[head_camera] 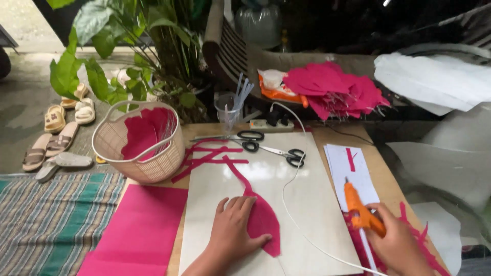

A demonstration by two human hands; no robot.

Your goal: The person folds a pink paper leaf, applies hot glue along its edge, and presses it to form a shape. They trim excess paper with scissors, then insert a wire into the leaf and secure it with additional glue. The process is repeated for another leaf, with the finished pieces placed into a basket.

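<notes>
Your left hand (232,232): flat, fingers spread, pressing the pink petal-shaped felt piece (263,220) on the white board (312,204) | your right hand (396,240): closed around the orange glue gun (360,209), right of the board

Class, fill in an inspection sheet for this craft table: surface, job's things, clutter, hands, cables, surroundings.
Surface: white board on a wooden table.
Job's things: pink petal piece flat on the board; orange glue gun.
Clutter: two scissors, pink strips, basket with pink scraps, pink sheet, paper stack, cup of glue sticks.
Hands: left hand presses flat on the petal; right hand grips the glue gun.
Cables: white cord crosses the board to a power strip.
Surroundings: plant, sandals, striped mat, pink petal pile.
</notes>
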